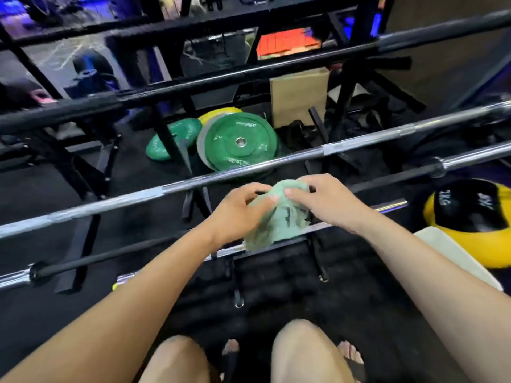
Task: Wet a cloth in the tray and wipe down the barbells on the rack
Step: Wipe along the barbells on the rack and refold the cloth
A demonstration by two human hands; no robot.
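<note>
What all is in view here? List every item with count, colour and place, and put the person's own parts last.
cloth: one, pale green, bunched over the nearest bar, centre
chrome barbell: one, silver, crossing the middle on a slant
black bars: several, black, higher on the rack, behind
near bar: one, black shaft with a chrome end, low left
weight plates: at least two green, one yellow behind, on the floor past the bars
cardboard box: one, brown, behind the plates
medicine ball: one, yellow and black, right edge
tray: one, white, partly hidden by the right forearm
left hand: grips the cloth
right hand: pinches the cloth's top
knees: two, bare, bottom edge
</note>
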